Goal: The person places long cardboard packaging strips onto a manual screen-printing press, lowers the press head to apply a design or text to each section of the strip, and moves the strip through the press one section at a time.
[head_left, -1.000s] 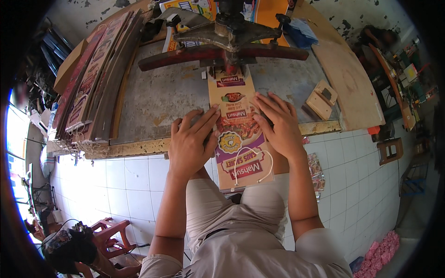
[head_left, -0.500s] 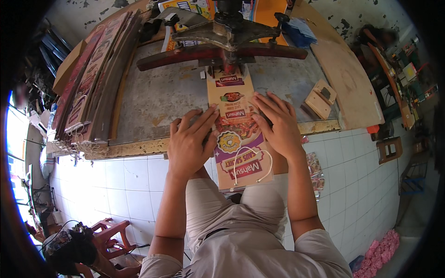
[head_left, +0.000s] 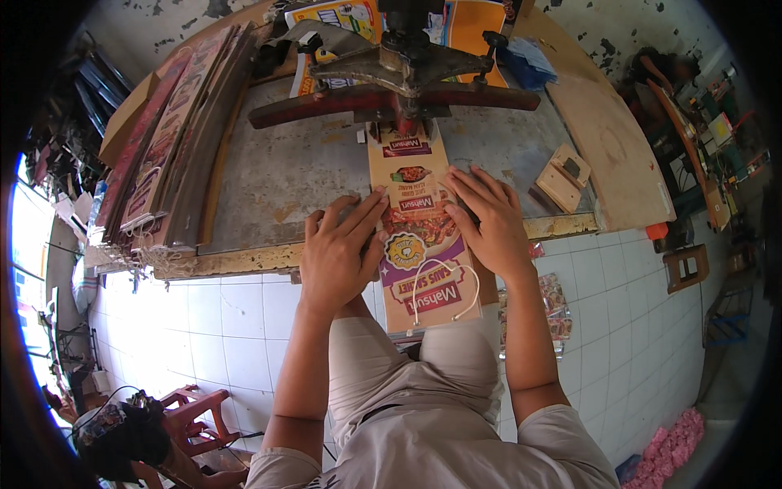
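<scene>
Ahead, a metal press (head_left: 402, 67) partly hides the printed strip (head_left: 422, 230).

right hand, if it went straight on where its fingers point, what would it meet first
The right hand would probably first meet the printed card strip it seems to touch; beyond lies the red press bar, height unclear.

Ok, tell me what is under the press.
The printed strip runs with its far end beneath the press, over the grey tabletop. The strip's very tip, and whatever lies directly below the press's middle, is covered and cannot be seen.
</scene>
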A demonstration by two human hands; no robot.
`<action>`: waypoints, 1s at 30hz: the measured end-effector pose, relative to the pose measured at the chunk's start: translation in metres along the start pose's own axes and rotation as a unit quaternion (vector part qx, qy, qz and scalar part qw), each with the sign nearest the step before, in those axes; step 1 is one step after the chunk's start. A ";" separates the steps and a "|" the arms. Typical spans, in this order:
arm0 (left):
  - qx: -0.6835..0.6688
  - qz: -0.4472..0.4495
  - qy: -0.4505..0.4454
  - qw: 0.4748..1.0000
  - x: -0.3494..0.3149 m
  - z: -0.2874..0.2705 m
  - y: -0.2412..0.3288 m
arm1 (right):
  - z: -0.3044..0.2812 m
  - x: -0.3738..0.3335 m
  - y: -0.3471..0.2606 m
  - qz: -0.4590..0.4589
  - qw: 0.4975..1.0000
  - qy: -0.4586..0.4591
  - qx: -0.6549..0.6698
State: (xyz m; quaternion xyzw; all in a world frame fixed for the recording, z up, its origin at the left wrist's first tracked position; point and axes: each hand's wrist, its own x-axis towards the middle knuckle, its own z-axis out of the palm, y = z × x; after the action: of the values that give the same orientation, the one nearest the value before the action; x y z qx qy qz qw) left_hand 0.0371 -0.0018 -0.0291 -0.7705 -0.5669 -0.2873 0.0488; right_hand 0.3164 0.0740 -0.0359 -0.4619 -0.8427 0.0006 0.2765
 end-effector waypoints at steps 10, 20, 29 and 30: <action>-0.002 0.026 0.023 0.999 -0.009 -0.003 -0.005 | 0.000 -0.004 0.000 0.001 1.000 0.017 0.024; 0.013 0.016 0.111 0.994 -0.038 0.017 -0.010 | 0.005 -0.006 0.000 -0.002 0.991 0.134 -0.001; 0.064 -0.027 0.193 0.979 -0.076 0.065 -0.010 | 0.002 -0.045 -0.008 0.025 0.990 0.067 0.120; 0.064 -0.030 0.190 0.979 -0.077 0.067 -0.010 | 0.003 -0.051 -0.010 0.026 0.990 0.077 0.115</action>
State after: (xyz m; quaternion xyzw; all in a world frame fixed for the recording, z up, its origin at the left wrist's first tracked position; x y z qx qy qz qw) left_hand 0.0394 -0.0363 -0.1251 -0.6795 -0.5874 -0.3930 0.1968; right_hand 0.3290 0.0296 -0.0594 -0.4476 -0.8007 0.0691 0.3921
